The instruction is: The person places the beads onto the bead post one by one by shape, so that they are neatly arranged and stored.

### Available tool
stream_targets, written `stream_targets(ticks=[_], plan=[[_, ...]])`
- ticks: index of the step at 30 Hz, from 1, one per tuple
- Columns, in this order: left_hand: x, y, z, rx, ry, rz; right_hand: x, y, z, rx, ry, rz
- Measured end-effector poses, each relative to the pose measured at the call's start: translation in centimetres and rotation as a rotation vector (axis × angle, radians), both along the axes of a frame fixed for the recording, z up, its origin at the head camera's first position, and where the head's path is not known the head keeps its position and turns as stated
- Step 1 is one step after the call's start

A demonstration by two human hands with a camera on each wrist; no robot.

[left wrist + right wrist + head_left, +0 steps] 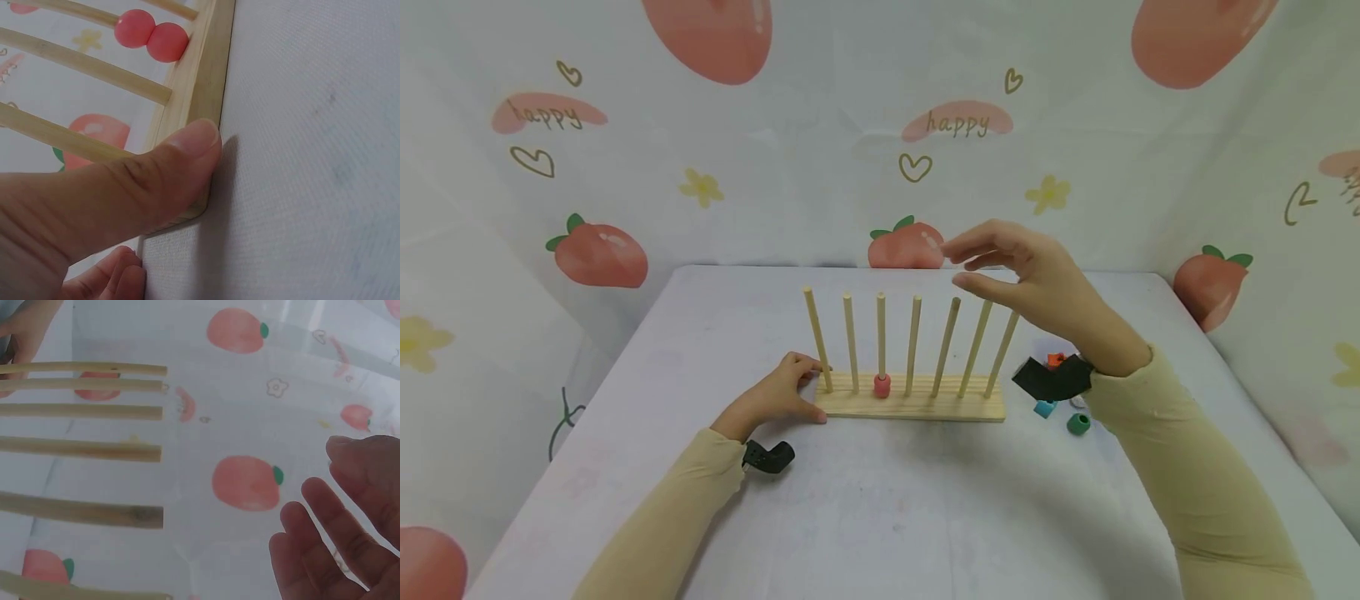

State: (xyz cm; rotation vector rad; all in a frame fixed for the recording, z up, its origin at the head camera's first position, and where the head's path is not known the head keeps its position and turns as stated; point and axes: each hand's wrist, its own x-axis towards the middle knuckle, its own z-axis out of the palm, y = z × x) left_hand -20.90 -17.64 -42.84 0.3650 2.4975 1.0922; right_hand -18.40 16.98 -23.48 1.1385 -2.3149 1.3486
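A wooden peg board (917, 407) with several upright pegs stands on the white-covered table. Two red round beads (152, 35) sit one above the other at the bottom of the third peg from the left. My left hand (781, 390) grips the board's left end, with its thumb (156, 178) along the front edge and the fingers behind. My right hand (1030, 271) hovers over the right-hand pegs, holding nothing. In the right wrist view its fingers (331, 531) are spread and loosely bent, apart from the peg tips.
Right of the board, partly behind the right wrist's black strap (1052, 377), lie loose beads: a green bead (1078, 424), a blue bead (1045, 408), an orange-red bead (1056, 360) and a pale one. A peach-printed cloth (805, 167) hangs behind the table.
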Motion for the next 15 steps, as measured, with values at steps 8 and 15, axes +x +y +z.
stream_targets(ticks=[8,15], plan=[[0.1,0.1,0.1,0.003,-0.001,0.007,1.3,3.3,-0.5,-0.133,0.013,-0.048],[0.2,0.1,0.2,0.016,-0.007,0.016,1.6,6.4,-1.9,-0.295,-0.093,-0.049]])
